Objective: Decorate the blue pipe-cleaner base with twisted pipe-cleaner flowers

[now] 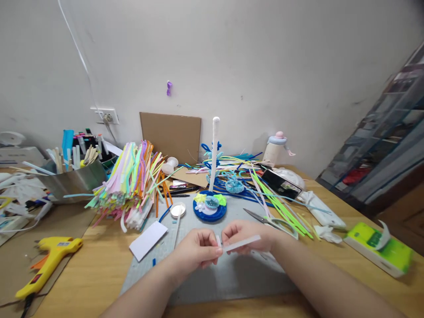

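A narrow whitish strip [244, 243] is pinched between my two hands over the grey mat [212, 282]; its material I cannot make out. The thumb and fingers of my left hand [198, 248] close on its left end. Bent fingers of my right hand [247, 233] grip it from behind, partly hidden. Just beyond stands a blue round base [209, 216] with yellow-green, white and light-blue fuzzy pieces and an upright white post [214, 154]. Scissors [271, 221] lie open beside my right hand. A white card [148, 240] rests left of my left hand.
Bundled pastel pipe cleaners [129, 185] stand at left, behind a yellow glue gun [49, 260]. Loose pipe cleaners [281, 207], a phone [281, 183] and a green tissue pack [379, 247] lie at right. Cardboard [170, 137] leans on the wall; a bottle [275, 150] stands behind.
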A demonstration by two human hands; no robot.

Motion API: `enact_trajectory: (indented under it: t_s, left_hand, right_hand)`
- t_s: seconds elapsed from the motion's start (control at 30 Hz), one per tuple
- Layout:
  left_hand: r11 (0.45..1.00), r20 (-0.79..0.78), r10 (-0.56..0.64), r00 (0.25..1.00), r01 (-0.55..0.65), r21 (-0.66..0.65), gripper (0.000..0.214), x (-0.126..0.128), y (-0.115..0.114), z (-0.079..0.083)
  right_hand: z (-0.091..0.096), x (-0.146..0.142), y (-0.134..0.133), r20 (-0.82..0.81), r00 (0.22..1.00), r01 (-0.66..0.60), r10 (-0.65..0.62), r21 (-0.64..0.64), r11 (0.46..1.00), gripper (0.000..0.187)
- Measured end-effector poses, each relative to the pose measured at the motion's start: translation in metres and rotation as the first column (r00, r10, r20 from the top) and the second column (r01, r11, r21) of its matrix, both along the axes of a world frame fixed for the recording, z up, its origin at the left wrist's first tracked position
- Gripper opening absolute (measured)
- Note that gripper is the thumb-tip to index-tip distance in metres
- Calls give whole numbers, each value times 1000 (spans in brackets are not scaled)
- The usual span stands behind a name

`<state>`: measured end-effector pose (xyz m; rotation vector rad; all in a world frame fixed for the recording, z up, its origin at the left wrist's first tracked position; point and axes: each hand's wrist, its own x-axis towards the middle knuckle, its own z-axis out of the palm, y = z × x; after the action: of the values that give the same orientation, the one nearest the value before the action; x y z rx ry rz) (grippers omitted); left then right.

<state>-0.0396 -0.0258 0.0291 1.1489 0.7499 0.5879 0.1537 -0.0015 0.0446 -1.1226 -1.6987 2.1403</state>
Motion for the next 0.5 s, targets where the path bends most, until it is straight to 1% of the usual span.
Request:
enact_trajectory:
  t_s: [0.07,0.1,0.13,0.17,0.2,0.23,0.27,0.3,0.33,0.37,0.4,0.43,0.5]
  left_hand:
    - [995,-127,7,992,6,100,31,2,-2,-4]
    - [987,-195,34,980,-3,159,28,3,-2,-7]
    - [974,-257,77,963,-18,225,24,4,-3,-9]
    - [954,-304,138,943,-44,298,20,5,-3,-11]
    - [925,-330,211,920,-79,372,17,5,-3,-13]
    - [894,-329,281,901,-121,432,15,6,-3,-15]
    - [864,-304,343,889,-171,474,14,6,-2,-16]
    - [840,-256,392,883,-231,491,14,7,0,-17]
    - [829,-193,426,884,-296,475,14,7,2,-17]
    - [835,-131,441,888,-351,424,15,6,4,-17]
    - [855,-79,437,896,-387,344,18,6,6,-16]
    - [880,-39,426,904,-404,251,22,6,8,-14]
    - [916,18,395,918,-396,70,31,4,9,-10]
  right_hand:
    - [10,-2,9,131,990,-70,57,94,993,15]
    - [16,-4,12,213,974,-108,73,159,981,11]
    - [23,-8,12,306,949,-150,71,245,958,6]
    - [30,-13,10,399,916,-195,44,347,917,4]
    - [36,-18,6,475,880,-234,-17,463,855,6]
    - [42,-23,0,522,848,-271,-94,579,769,8]
    - [46,-27,-7,535,822,-296,-196,695,655,11]
    - [50,-31,-15,525,799,-313,-294,780,541,12]
    - [51,-34,-22,513,776,-327,-367,825,460,13]
    - [51,-36,-28,491,759,-323,-427,854,409,14]
    - [50,-36,-34,463,755,-297,-465,873,386,15]
    - [48,-36,-37,426,763,-251,-487,889,384,15]
    - [40,-34,-41,321,808,-106,-495,904,414,15]
